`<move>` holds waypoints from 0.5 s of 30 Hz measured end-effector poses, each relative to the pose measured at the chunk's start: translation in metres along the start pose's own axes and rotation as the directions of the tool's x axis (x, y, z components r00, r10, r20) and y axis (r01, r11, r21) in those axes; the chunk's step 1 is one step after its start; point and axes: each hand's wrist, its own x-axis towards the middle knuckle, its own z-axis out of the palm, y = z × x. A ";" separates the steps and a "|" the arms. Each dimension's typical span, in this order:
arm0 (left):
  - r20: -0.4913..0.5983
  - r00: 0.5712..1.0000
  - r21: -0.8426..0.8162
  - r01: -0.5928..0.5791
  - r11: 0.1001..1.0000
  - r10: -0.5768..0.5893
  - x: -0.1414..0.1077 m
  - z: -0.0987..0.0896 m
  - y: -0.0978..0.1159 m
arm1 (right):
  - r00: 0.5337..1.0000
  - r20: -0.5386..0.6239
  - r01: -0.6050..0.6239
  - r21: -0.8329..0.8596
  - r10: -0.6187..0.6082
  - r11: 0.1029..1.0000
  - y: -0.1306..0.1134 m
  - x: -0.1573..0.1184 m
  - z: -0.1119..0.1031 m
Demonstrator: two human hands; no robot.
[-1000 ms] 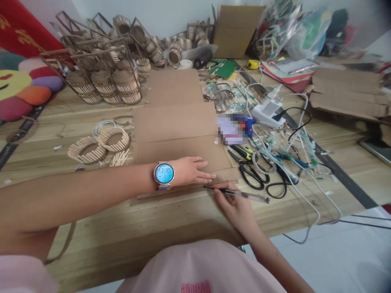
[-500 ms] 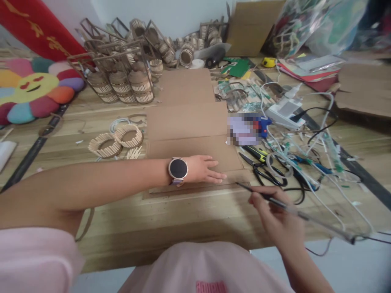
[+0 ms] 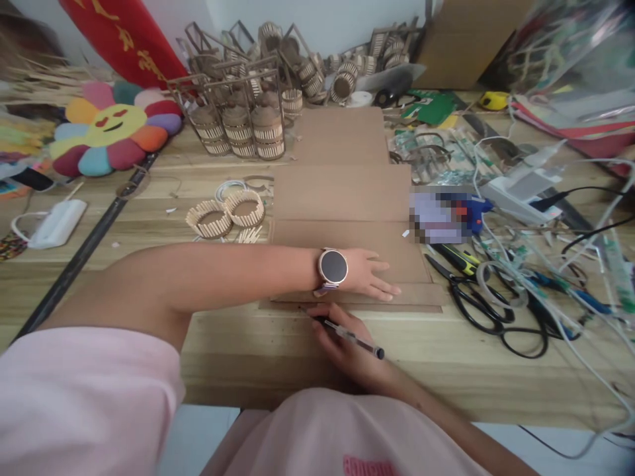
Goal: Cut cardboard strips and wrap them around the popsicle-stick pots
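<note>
My left hand (image 3: 370, 272), with a watch on its wrist, lies flat with fingers spread on a creased sheet of cardboard (image 3: 342, 192). Under that palm a narrow cardboard strip (image 3: 421, 295) runs along the near edge of the sheet. My right hand (image 3: 344, 340) is closed around a pen (image 3: 354, 340). The pen's tip is at the left part of the cardboard's near edge, below my left wrist; whether it touches cannot be made out.
Scissors (image 3: 461, 294), a yellow-black cutter (image 3: 457, 259) and tangled cables lie to the right. Two rings of small sticks (image 3: 211, 220) sit left of the cardboard. Lantern-like stick crafts (image 3: 268, 132) stand behind, near a flower cushion (image 3: 119, 125). A power strip (image 3: 520, 195) is at right.
My right hand has moved left with the pen, from the right end of the cardboard's near edge to below my left wrist. My left hand stays on the cardboard; the view has shifted left.
</note>
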 end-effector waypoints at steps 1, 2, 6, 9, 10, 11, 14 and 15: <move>-0.010 1.000 -0.003 0.000 1.000 0.000 0.000 0.001 0.000 | 1.000 -0.012 0.000 -0.009 0.000 1.000 -0.001 0.001 0.001; -0.022 1.000 -0.006 0.001 1.000 -0.002 0.001 0.003 0.000 | 1.000 -0.017 0.005 -0.016 -0.006 1.000 -0.001 0.002 0.002; -0.047 0.999 -0.022 0.015 1.000 -0.016 0.001 0.006 -0.001 | 0.999 -0.024 0.032 -0.016 -0.032 0.999 -0.001 0.007 0.005; 0.002 1.000 0.010 0.020 1.000 -0.020 0.001 0.005 -0.001 | 0.999 -0.025 0.026 -0.006 -0.026 1.000 0.000 0.009 0.009; 0.011 1.000 0.027 0.016 1.000 -0.016 0.001 0.005 -0.001 | 0.999 -0.025 0.023 -0.005 -0.023 1.000 0.001 0.010 0.009; 0.009 1.000 0.037 0.011 0.999 -0.011 0.001 0.005 -0.001 | 0.999 -0.027 0.019 -0.007 -0.019 1.000 0.001 0.010 0.009; -0.061 0.998 0.024 0.008 1.000 -0.007 0.001 0.008 0.000 | 0.999 -0.034 0.026 -0.035 -0.028 0.999 0.001 0.009 0.002; -0.080 0.997 0.019 0.007 1.000 -0.006 0.001 0.010 0.000 | 0.999 -0.038 0.025 -0.050 -0.027 0.998 0.001 0.008 -0.002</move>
